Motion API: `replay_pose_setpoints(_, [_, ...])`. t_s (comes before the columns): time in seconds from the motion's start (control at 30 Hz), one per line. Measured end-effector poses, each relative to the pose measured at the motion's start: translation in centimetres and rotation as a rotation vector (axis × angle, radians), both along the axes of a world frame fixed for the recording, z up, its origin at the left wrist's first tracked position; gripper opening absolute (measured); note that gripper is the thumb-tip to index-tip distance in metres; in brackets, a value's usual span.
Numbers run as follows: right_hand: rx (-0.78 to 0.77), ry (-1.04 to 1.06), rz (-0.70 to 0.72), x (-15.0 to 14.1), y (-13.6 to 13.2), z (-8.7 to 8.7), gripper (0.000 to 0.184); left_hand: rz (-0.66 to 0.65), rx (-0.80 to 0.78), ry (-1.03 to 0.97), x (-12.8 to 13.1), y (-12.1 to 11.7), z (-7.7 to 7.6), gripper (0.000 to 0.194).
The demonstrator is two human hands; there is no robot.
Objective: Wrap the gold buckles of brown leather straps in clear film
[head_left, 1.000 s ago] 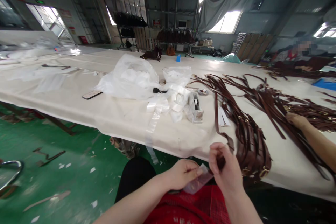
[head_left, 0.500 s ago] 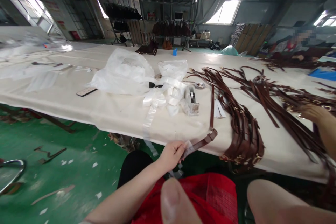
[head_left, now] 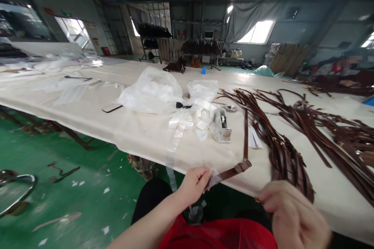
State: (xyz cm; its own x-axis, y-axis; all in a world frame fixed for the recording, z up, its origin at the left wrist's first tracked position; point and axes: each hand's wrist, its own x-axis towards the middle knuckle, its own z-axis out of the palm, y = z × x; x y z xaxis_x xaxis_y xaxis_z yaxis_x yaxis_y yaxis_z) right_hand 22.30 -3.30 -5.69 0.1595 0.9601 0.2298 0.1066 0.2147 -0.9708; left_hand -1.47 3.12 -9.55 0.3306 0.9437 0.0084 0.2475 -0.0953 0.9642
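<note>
My left hand (head_left: 194, 182) is closed on the end of a brown leather strap (head_left: 246, 140), and a small clear plastic wrap (head_left: 215, 179) covers that end. The strap bends at the table's front edge and runs away across the cloth. My right hand (head_left: 292, 218) is low at the right, blurred, with its fingers curled near the hanging ends of a pile of brown straps (head_left: 284, 155). Whether it holds anything I cannot make out.
A long table under cream cloth (head_left: 96, 118) carries clear plastic bags (head_left: 152, 91), small plastic sleeves (head_left: 193, 116), a tape dispenser (head_left: 223, 124), a phone (head_left: 112, 108) and more brown straps (head_left: 327, 124). A person sits at the far right. Green floor with scraps lies at the left.
My right hand left the strap end, swung up close to the camera, and now sits low at the right. The left hand keeps the wrapped strap end, now pulled out straighter from the table.
</note>
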Motion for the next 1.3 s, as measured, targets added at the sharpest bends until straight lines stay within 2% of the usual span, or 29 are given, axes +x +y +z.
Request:
replay_pose_setpoints(0.07, [-0.188, 0.015, 0.107, -1.3, 3.1, -1.1, 0.055, -0.025, 0.022, 0.009, 0.0, 0.0, 0.3, 0.051])
replay_pose_setpoints(0.1, [-0.309, 0.089, 0.155, -1.9, 4.3, -1.7, 0.06, -0.049, 0.038, 0.018, -0.1, 0.0, 0.5, 0.052])
replay_pose_setpoints(0.17, [-0.482, 0.349, 0.171, -2.8, 6.0, -2.8, 0.066, -0.103, 0.075, 0.046, -0.1, 0.0, 0.8, 0.052])
replay_pose_setpoints(0.2, [-0.502, 0.482, 0.122, -3.0, 6.4, -3.2, 0.063, -0.127, 0.087, 0.061, -0.1, -0.1, 1.0, 0.052])
replay_pose_setpoints(0.27, [-0.468, 0.614, 0.009, -3.1, 6.9, -3.7, 0.05, -0.156, 0.087, 0.084, -0.1, -0.2, 1.2, 0.053])
replay_pose_setpoints(0.33, [-0.397, 0.581, -0.037, -3.3, 6.9, -3.8, 0.042, -0.158, 0.046, 0.092, 0.0, -0.5, 1.3, 0.055])
replay_pose_setpoints(0.47, [-0.256, 0.322, 0.038, -4.3, 6.7, -3.5, 0.046, -0.136, -0.069, 0.029, 0.4, -1.0, 1.5, 0.058])
replay_pose_setpoints(0.57, [-0.2, 0.171, 0.063, -5.0, 6.8, -3.5, 0.049, -0.14, -0.085, -0.015, 0.6, -1.1, 1.4, 0.06])
replay_pose_setpoints(0.67, [-0.199, 0.124, 0.106, -5.1, 6.8, -3.6, 0.052, -0.156, -0.085, -0.023, 0.6, -1.0, 1.3, 0.064])
replay_pose_setpoints(0.73, [-0.205, 0.189, 0.099, -4.8, 6.9, -3.8, 0.052, -0.18, -0.091, -0.016, 0.4, -1.0, 1.4, 0.064])
replay_pose_setpoints(0.87, [-0.193, 0.341, 0.001, -4.0, 7.1, -3.9, 0.046, -0.213, 0.037, 0.038, 0.2, -1.1, 1.8, 0.059])
replay_pose_setpoints(0.97, [-0.176, 0.19, -0.028, -3.7, 7.1, -3.8, 0.047, -0.21, 0.161, 0.102, 0.2, -1.3, 2.2, 0.055])
replay_pose_setpoints(1.03, [-0.155, 0.036, -0.006, -3.8, 6.9, -3.7, 0.049, -0.201, 0.195, 0.137, 0.3, -1.3, 2.3, 0.054])
replay_pose_setpoints(1.13, [-0.133, -0.083, 0.116, -4.4, 6.3, -3.6, 0.05, -0.187, 0.164, 0.125, 0.5, -1.3, 2.1, 0.055])
replay_pose_setpoints(1.2, [-0.147, -0.045, 0.208, -4.8, 6.1, -3.8, 0.05, -0.195, 0.089, 0.056, 0.6, -1.2, 1.8, 0.057])
replay_pose_setpoints(1.3, [-0.282, 0.226, 0.278, -4.8, 6.4, -4.5, 0.061, -0.168, -0.043, -0.035, 0.5, -1.2, 1.3, 0.058])
